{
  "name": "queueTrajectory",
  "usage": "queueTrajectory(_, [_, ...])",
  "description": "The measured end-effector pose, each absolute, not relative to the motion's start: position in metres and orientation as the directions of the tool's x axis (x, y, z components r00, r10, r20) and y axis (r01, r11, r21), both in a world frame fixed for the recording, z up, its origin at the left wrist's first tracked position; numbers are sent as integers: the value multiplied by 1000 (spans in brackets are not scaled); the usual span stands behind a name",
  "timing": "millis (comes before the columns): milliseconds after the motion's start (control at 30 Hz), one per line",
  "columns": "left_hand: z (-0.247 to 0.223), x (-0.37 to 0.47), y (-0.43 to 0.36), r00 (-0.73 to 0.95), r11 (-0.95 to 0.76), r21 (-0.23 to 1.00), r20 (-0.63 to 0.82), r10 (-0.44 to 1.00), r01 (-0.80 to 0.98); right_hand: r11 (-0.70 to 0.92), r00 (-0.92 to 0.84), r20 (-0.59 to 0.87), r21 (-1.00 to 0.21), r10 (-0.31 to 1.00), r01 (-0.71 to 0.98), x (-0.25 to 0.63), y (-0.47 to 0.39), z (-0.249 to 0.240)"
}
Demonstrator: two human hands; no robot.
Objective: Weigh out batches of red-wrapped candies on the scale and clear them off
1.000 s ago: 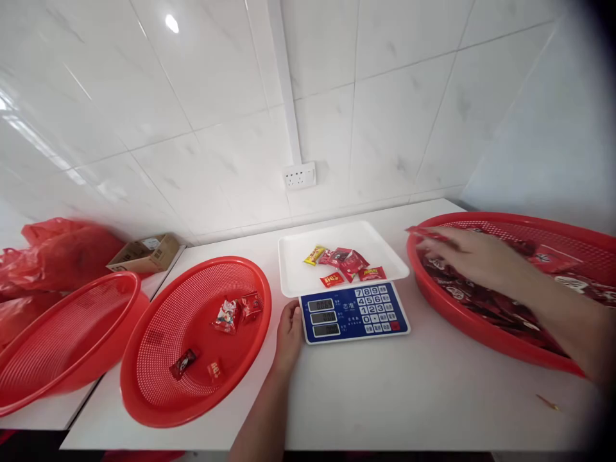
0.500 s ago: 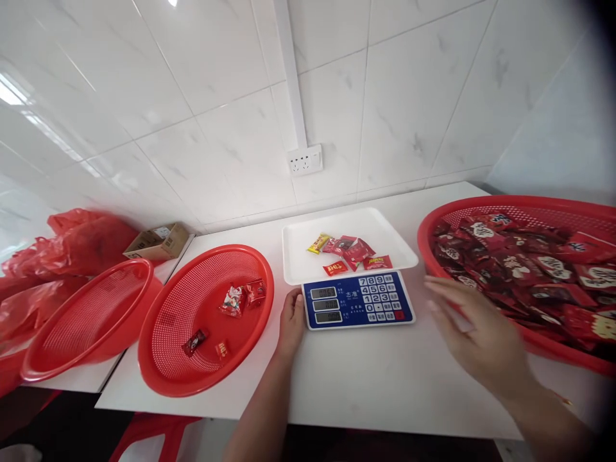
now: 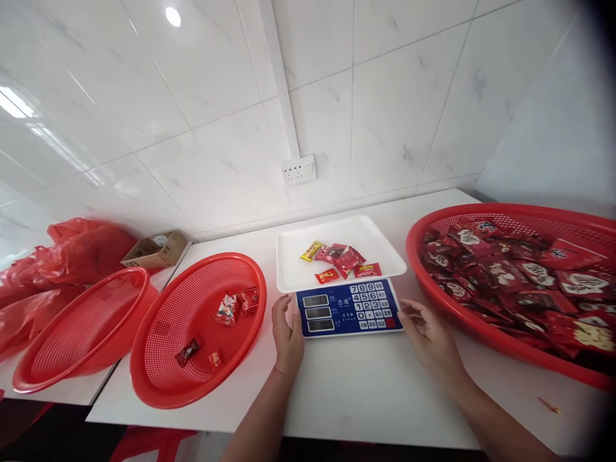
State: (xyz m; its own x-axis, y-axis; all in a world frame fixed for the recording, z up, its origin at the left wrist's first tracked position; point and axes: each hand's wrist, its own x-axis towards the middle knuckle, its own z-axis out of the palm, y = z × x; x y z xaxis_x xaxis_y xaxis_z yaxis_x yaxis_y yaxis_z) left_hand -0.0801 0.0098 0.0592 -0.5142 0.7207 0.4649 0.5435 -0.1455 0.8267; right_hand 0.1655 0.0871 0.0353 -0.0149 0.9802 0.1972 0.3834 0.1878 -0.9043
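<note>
A digital weighing scale (image 3: 345, 323) with a blue keypad panel lies on the white table. Its white tray (image 3: 291, 253) carries several wrapped sweets (image 3: 347, 259), most red and one yellow. At the panel's left edge is my left hand (image 3: 289, 343), thumb along the side and fingers apart. My right hand (image 3: 430, 340) is at the opposite edge, its loosely curved fingertips touching or very near the corner. Neither hand is wrapped round anything. The display digits are too small to read surely.
On the right stands a large red basket (image 3: 412, 247) full of red-wrapped sweets. A red colander (image 3: 139, 378) with a few sweets is on the left, beside another red basket (image 3: 29, 385), a cardboard box (image 3: 161, 253) and red plastic bags (image 3: 91, 250). A small reddish strip (image 3: 548, 405) lies front right.
My right hand has come left from beside the large basket to the scale's right edge. My left hand's fingers have spread a little at the left edge. The view has shifted slightly.
</note>
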Motion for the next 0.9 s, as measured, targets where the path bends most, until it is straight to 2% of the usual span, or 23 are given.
queueTrajectory(67, [64, -77, 9, -424, -183, 703, 592, 685, 687, 159, -21, 161, -928, 987, 336, 166, 90, 34])
queueTrajectory(167, [78, -72, 16, -261, -222, 554, 660, 705, 803, 86, -32, 81, -969, 996, 230, 168, 93, 32])
queueTrajectory(367, [118, -61, 52, -75, -223, 448, 557, 827, 866, 65, -86, 52, -985, 995, 157, 169, 98, 27])
queueTrajectory(500, [124, -60, 69, 10, -226, 415, 461, 887, 881, 50, -63, 40, -986, 997, 161, 171, 99, 23])
queueTrajectory(633, [124, -60, 70, -3, -207, 409, 456, 890, 889, 38, -42, 32, -988, 999, 147, 171, 99, 25])
queueTrajectory(733, [131, -62, 60, -33, -231, 428, 525, 850, 874, 40, -66, 31, -989, 997, 144, 170, 98, 30])
queueTrajectory(833, [140, -65, 39, -185, -232, 527, 622, 761, 817, 42, -53, 34, -986, 998, 161, 170, 97, 33])
queueTrajectory(900, [142, -69, 19, -306, -195, 609, 618, 724, 769, 40, -44, 33, -984, 998, 175, 171, 97, 33])
